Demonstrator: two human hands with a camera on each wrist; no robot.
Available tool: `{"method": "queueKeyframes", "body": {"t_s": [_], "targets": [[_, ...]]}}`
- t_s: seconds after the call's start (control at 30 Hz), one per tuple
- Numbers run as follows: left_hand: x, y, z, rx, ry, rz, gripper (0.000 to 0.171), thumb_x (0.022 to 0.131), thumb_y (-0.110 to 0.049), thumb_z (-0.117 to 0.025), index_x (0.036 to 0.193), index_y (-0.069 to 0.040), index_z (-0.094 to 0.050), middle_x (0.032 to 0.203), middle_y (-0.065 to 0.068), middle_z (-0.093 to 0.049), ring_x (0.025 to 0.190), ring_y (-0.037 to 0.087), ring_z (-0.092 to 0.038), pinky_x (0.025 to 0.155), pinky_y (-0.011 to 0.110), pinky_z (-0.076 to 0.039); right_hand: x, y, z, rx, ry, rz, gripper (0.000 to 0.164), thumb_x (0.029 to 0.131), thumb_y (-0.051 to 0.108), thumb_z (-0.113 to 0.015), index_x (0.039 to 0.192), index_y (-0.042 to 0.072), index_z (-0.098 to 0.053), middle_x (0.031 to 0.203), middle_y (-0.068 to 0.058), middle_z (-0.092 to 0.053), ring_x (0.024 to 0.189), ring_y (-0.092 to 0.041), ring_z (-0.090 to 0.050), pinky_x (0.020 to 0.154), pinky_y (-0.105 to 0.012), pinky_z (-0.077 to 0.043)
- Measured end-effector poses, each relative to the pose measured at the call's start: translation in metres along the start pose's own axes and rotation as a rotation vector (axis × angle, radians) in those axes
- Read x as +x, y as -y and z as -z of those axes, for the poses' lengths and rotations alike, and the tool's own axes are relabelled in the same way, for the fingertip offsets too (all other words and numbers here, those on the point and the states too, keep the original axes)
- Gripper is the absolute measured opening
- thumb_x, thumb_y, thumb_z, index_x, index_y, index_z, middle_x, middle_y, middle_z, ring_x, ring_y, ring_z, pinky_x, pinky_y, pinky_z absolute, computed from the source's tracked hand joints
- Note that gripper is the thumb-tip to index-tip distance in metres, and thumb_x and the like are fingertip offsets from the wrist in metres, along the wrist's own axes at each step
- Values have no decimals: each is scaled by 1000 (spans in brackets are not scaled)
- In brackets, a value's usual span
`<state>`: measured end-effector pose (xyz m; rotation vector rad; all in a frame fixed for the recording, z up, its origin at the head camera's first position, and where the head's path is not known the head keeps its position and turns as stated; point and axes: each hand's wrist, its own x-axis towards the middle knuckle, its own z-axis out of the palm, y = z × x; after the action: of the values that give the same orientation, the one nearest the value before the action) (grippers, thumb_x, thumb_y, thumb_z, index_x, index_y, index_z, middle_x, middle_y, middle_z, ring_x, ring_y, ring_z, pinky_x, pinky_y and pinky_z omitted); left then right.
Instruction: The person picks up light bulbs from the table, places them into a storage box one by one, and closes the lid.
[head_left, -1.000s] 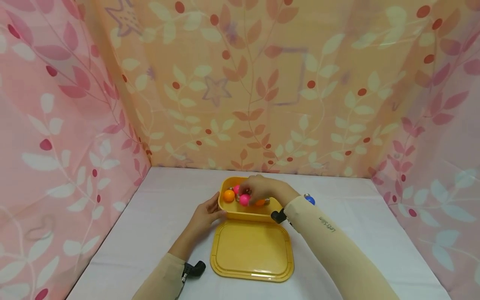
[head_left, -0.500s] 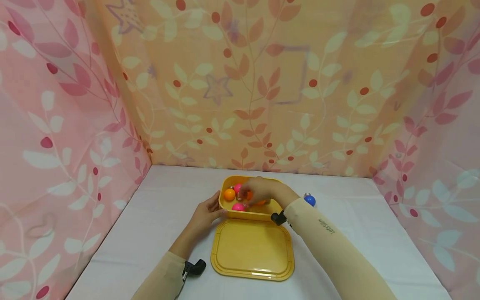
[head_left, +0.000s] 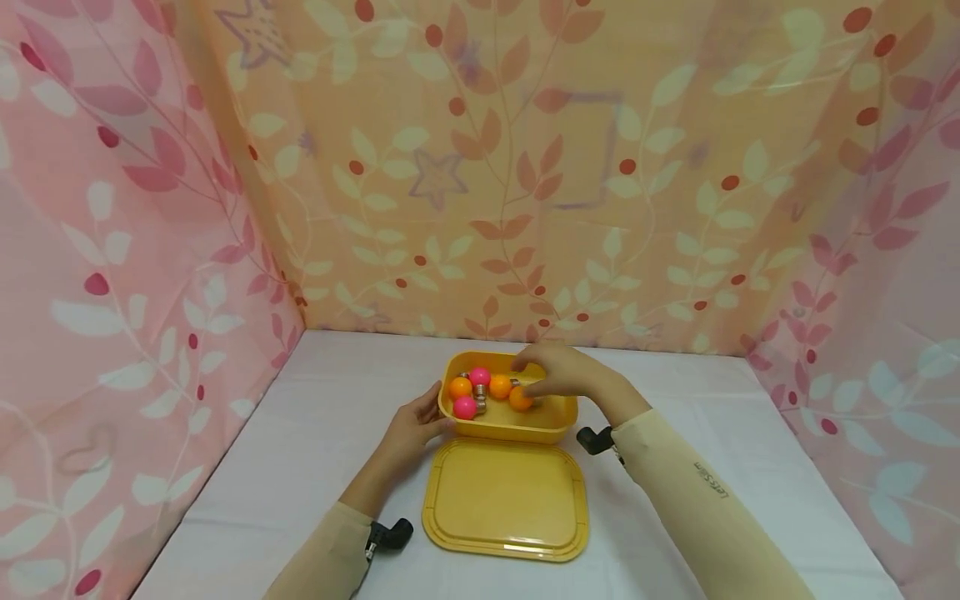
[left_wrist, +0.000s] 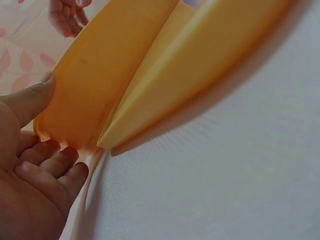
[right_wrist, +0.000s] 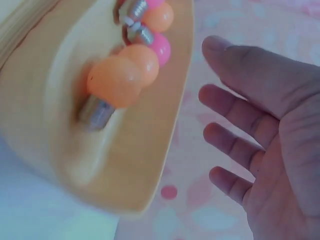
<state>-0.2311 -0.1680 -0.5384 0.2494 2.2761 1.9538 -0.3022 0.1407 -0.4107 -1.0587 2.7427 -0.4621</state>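
Note:
In the head view, a yellow plastic box (head_left: 517, 432) holds several small coloured bulbs with metal screw bases. A pink bulb (head_left: 465, 407) lies at its left end near an orange bulb (head_left: 461, 387). My left hand (head_left: 408, 427) grips the box's left end, thumb on the wall and fingers bent against it in the left wrist view. Over the box's right half is my right hand (head_left: 566, 373), holding nothing. The right wrist view shows its fingers apart from the box, facing another orange bulb (right_wrist: 115, 82).
A yellow lid (head_left: 506, 498) lies flat on the white tablecloth (head_left: 300, 467), just in front of the box. Patterned cloth (head_left: 495, 167) hangs behind and on both sides of the table.
My right hand has let go of a pink bulb, now at the box's left end, and has moved right. Its arm now hides the blue bulb beyond the box. The left hand stays put.

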Motion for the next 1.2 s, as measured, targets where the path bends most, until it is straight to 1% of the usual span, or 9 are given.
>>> {"method": "queueKeyframes", "body": {"t_s": [0.07,0.17,0.37,0.47,0.57,0.67,0.87,1.07,1.2], "targets": [[-1,-1,0,-3,-4,2,85,91,-26,-79,162,-21,-33,165,1,-35,148,21,-41,112,32,-42,-8,-6,2,-2,-34,-15,43,88,30,-82,127,13,-71,124,2,-70,125,-24,-58,117,-50,-41],[-1,-2,-1,-4,-2,3,85,91,-26,-79,162,-20,-32,165,1,-35,148,21,-40,112,31,-42,-21,-17,1,-2,-88,-46,44,88,31,-83,127,14,-71,126,2,-70,127,-24,-57,117,-50,-42],[-1,-1,-2,-13,7,8,85,91,-25,-79,162,-20,-32,166,1,-34,149,20,-39,112,29,-42,-53,-39,-6,29,-202,-148,49,87,32,-83,131,14,-68,132,-2,-68,131,-30,-55,117,-59,-38],[0,0,-2,-9,0,10,85,90,-26,-79,161,-21,-33,165,0,-34,148,20,-40,111,30,-42,-68,-54,-9,34,-280,-164,49,87,30,-83,131,15,-67,133,-5,-67,131,-33,-55,117,-62,-36],[0,2,-1,-7,0,6,85,90,-27,-79,161,-22,-33,165,0,-34,148,20,-40,112,30,-43,-82,-66,-11,59,-354,-185,50,87,28,-84,131,14,-67,135,-9,-66,134,-36,-52,118,-64,-32],[1,2,-1,-1,1,1,85,90,-27,-80,161,-23,-33,165,0,-35,148,20,-41,111,30,-43,-94,-76,-12,85,-403,-222,51,87,27,-84,132,13,-66,137,-12,-64,135,-38,-49,117,-65,-31],[-1,-2,0,6,-9,3,86,90,-27,-81,161,-21,-34,165,2,-36,147,20,-42,110,29,-44,-108,-94,-24,107,-444,-286,52,87,28,-83,132,9,-66,137,-14,-64,134,-40,-48,116,-65,-32],[-1,-1,-1,7,-3,4,85,90,-27,-80,161,-20,-34,165,1,-36,147,20,-41,111,29,-43,-115,-105,-37,130,-442,-367,53,90,32,-79,136,9,-64,141,-16,-61,138,-43,-44,118,-66,-29],[0,0,-1,7,1,0,84,91,-24,-79,161,-21,-33,165,1,-35,148,20,-41,111,30,-43,-118,-110,-43,154,-451,-403,56,89,29,-80,137,7,-62,142,-19,-60,137,-45,-44,117,-66,-30]]}}
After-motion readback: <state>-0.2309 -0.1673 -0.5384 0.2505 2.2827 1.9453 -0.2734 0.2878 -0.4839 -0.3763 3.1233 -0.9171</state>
